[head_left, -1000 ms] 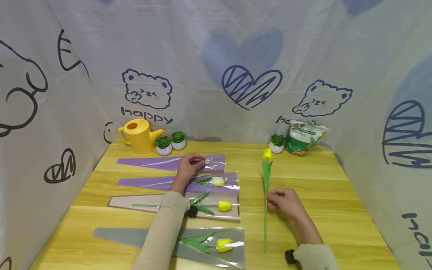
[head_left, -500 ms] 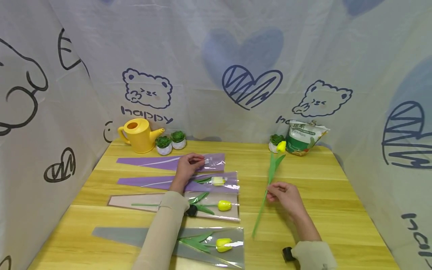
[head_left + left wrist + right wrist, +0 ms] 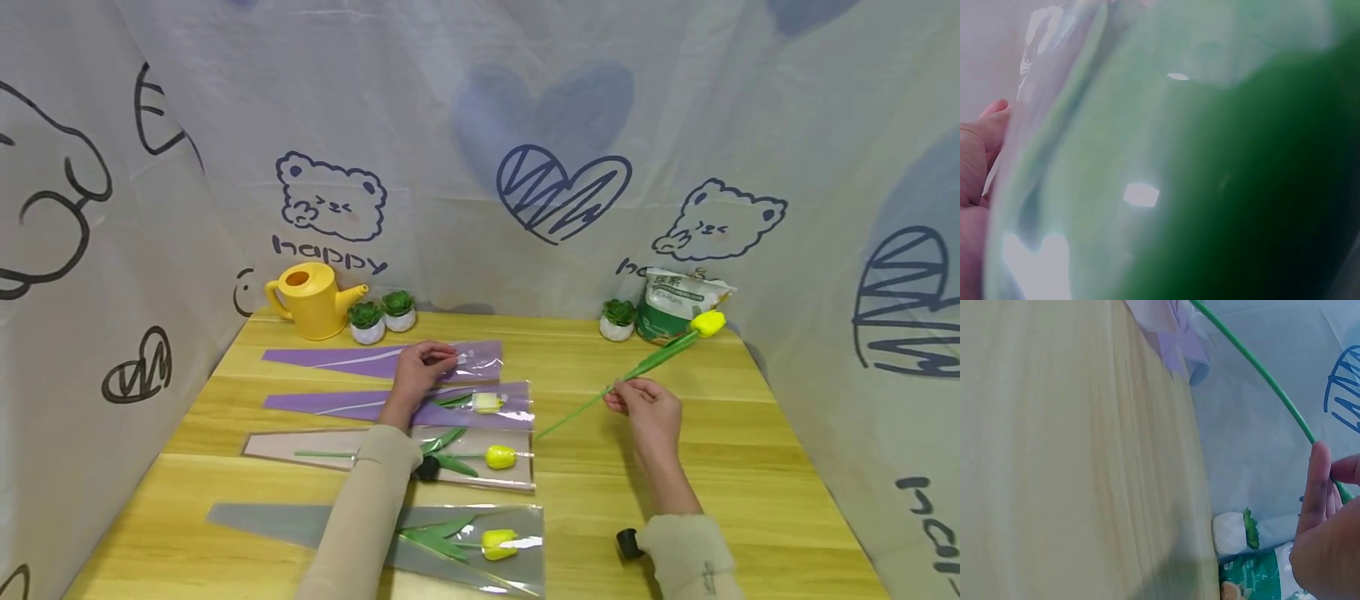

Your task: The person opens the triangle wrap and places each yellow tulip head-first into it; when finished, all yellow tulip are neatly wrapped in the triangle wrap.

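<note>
On the wooden worktop (image 3: pixel 675 467), your left hand (image 3: pixel 417 375) pinches the purple sleeve (image 3: pixel 360 362). Your right hand (image 3: pixel 651 408) pinches the tulip (image 3: pixel 675 343) mid-stem; it looks light and bendy, so grip gently.

I see a yellow tulip (image 3: pixel 708 322) on a long green stem, lifted off the table at right, tilted, bloom far-right. A purple sleeve (image 3: pixel 375 362) lies flat, far-left, its clear mouth rightward.

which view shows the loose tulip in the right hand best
The head view: the whole tulip shows, yellow bud to stem tip, pinched mid-stem by the right hand. The right wrist view shows only a stretch of green stem at the fingertips. The left wrist view shows none of it.
</note>
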Motion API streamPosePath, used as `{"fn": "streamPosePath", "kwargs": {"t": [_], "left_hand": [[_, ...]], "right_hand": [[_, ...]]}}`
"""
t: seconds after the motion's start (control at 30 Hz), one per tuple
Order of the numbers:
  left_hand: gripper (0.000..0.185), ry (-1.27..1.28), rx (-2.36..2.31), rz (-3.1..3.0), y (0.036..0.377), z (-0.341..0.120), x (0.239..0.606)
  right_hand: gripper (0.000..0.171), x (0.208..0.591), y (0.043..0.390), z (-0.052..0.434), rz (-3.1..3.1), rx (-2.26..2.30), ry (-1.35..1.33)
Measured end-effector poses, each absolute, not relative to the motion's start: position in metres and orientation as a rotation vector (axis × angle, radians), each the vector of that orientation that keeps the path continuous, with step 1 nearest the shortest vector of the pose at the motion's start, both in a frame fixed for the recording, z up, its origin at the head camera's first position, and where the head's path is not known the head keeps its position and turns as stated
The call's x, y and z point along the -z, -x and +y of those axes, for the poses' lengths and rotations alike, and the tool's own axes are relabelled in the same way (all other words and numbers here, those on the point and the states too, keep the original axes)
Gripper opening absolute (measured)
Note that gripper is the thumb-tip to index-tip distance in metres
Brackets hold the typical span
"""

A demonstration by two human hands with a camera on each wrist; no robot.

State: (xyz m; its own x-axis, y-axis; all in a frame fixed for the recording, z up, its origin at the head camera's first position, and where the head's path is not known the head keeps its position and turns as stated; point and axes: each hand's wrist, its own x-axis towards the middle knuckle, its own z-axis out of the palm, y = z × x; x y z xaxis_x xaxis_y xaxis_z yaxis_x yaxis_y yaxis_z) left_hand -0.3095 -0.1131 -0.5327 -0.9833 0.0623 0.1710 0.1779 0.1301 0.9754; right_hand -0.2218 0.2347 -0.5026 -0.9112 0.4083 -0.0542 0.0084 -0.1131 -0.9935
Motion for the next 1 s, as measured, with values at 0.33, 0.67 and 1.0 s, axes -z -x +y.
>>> {"fn": "streamPosePath", "kwargs": {"t": [0.33, 0.67, 1.0], "left_hand": [[0.025, 0.242, 2.044, -2.274, 0.311, -0.116, 0.534], [0.028, 0.156, 2.1, -2.25, 0.334, -0.117, 0.561], [0.025, 0.12, 2.099, -2.297, 0.331, -0.107, 0.549]], "right_hand": [[0.015, 0.501, 0.234, 0.222, -1.764, -2.119, 0.45], [0.029, 0.501, 0.248, 0.214, -1.699, -2.169, 0.467], [0.025, 0.496, 0.259, 0.201, -1.651, -2.169, 0.444]]}}
